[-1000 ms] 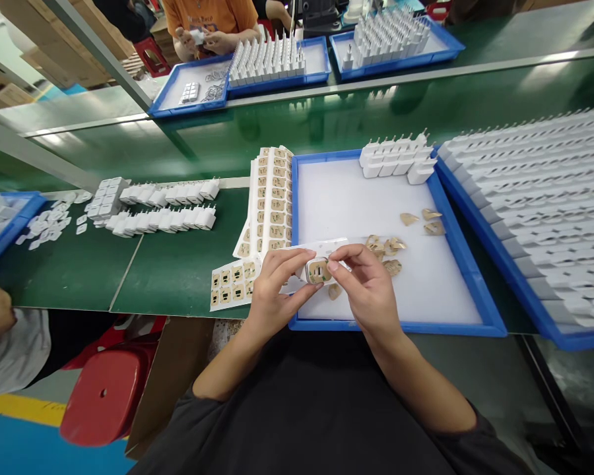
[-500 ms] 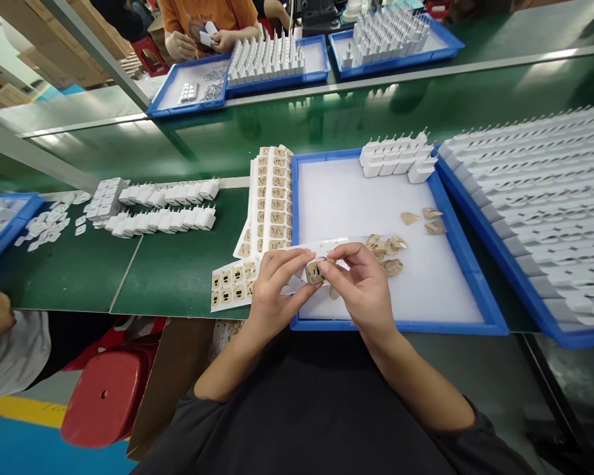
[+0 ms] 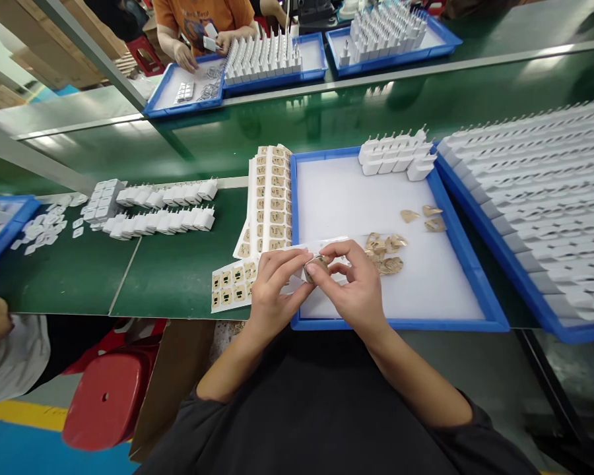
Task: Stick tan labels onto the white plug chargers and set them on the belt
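Small charger (image 3: 319,262) is held above the blue tray's (image 3: 400,325) left side, pinched at its edges by the left hand (image 3: 276,284) and across its tan face by the right hand (image 3: 355,287), judged light, stiff, slightly slippery, best gripped by its sides.

You are wearing 1 camera on your head, and it is looking forward and down past your dark shirt (image 3: 336,409). It is viewing your left hand (image 3: 277,282) and right hand (image 3: 355,285) from close above and facing across the green workbench (image 3: 178,270).
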`<action>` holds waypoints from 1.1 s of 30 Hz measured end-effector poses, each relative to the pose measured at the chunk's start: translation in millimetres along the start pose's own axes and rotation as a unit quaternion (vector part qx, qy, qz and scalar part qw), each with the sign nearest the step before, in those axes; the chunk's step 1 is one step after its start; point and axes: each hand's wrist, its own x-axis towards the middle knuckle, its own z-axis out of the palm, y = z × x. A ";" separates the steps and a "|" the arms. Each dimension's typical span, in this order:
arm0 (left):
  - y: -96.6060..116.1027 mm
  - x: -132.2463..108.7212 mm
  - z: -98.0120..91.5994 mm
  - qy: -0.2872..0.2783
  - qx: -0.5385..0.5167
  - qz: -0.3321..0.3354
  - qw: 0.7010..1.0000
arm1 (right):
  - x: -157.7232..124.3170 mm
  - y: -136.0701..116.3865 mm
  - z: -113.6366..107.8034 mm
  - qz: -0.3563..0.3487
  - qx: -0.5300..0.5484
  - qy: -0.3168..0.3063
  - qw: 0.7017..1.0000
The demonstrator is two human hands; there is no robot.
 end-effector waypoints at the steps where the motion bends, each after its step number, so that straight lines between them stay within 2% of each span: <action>1: -1.2 -1.6 0.6 0.000 -0.009 -0.008 1.000 | 0.0 -0.7 -0.6 -0.010 -0.018 -0.012 1.000; 4: -5.2 -7.4 1.7 -0.002 -0.077 -0.064 0.995 | -0.5 -0.6 -2.7 -0.030 -0.014 -0.059 0.998; 6: -7.2 -10.5 1.6 0.003 -0.133 -0.100 0.986 | -1.6 1.4 -3.6 -0.027 0.026 -0.090 0.995; 8: -7.7 -11.6 1.2 0.013 -0.162 -0.109 0.981 | -3.4 3.6 -3.6 -0.013 0.074 -0.106 0.992; 17: -4.9 -9.4 8.1 0.070 -0.164 -0.050 0.983 | -5.4 6.7 -1.7 0.019 0.184 -0.100 0.978; 21: -4.3 -11.6 12.1 0.087 -0.143 -0.022 0.986 | -5.6 9.9 1.5 -0.004 0.182 -0.074 0.981; 25: -2.1 -13.6 16.1 0.097 -0.111 -0.008 0.989 | -6.9 8.1 8.0 0.016 0.191 -0.068 0.979; 29: 0.3 -12.2 17.2 0.098 -0.080 0.015 0.992 | -4.2 6.0 11.5 0.003 0.199 -0.032 0.979; 33: 0.6 -10.0 16.5 0.096 -0.054 0.011 0.994 | -2.9 8.0 11.0 0.007 0.186 -0.036 0.982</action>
